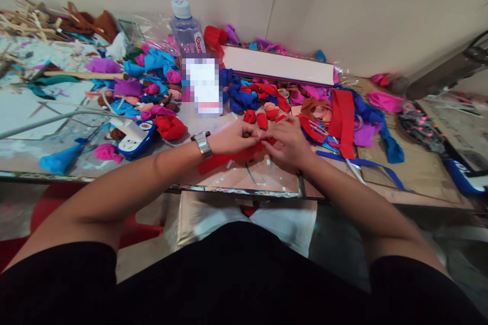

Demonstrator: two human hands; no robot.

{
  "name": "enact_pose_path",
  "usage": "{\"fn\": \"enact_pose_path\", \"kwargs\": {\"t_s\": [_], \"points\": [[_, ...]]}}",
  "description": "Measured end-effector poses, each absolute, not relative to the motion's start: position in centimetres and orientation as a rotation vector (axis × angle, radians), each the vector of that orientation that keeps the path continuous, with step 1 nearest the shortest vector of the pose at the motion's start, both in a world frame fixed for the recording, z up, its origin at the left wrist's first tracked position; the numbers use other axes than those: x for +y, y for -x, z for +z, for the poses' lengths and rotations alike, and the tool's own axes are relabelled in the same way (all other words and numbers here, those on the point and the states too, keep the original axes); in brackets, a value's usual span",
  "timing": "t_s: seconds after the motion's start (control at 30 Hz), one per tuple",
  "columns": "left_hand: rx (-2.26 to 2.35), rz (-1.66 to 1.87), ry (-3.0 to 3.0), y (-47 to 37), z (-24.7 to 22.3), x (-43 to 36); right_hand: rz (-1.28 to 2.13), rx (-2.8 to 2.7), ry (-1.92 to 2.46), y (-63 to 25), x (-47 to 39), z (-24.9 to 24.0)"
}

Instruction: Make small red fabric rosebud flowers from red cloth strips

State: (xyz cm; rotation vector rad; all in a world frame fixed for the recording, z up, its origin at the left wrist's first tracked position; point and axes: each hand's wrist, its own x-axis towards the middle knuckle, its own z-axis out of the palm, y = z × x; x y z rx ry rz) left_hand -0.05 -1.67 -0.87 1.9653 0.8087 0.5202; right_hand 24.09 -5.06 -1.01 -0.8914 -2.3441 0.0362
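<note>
At the table's front, my left hand [240, 137], with a metal watch [202, 144] on its wrist, is closed with thumb and finger pinched together. Close beside it, fingertips nearly meeting, my right hand [290, 143] is curled with its fingers bent. A red crepe paper strip [224, 156] runs from under both hands toward the left along the tabletop. The fingers seem to grip its upper edge, though the exact hold is partly hidden. Just beyond the fingertips lie small rolled red paper pieces [262, 121] and a peach one [271, 110].
Crumpled paper in many colours, such as a blue heap [241, 95], spreads behind my hands. A phone [208, 86] leans against a clear bottle [186, 30]. A blue-and-white power strip [139, 138] with cables lies left. A long white box [278, 65] stands behind; a blue ribbon [366, 163] lies right.
</note>
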Motion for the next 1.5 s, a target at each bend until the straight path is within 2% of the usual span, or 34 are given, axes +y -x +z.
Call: {"fn": "enact_pose_path", "kwargs": {"t_s": [0.5, 0.9, 1.33, 1.5], "points": [[0.836, 0.574, -2.048, -0.2, -0.5, -2.5, 0.118, -2.338, 0.994, -23.8, -5.2, -0.9], [1.098, 0.531, -2.659, -0.3, 0.1, -3.7, 0.089, -2.361, 1.002, -23.9, -5.0, -1.5], [0.960, 0.541, -2.696, -0.4, 0.0, -3.9, 0.189, -2.404, 1.087, -23.6, -5.1, -1.4], [1.042, 0.555, -2.674, -0.4, -0.2, -3.7, 0.179, -2.373, 1.050, -23.9, -4.9, -1.6]]}}
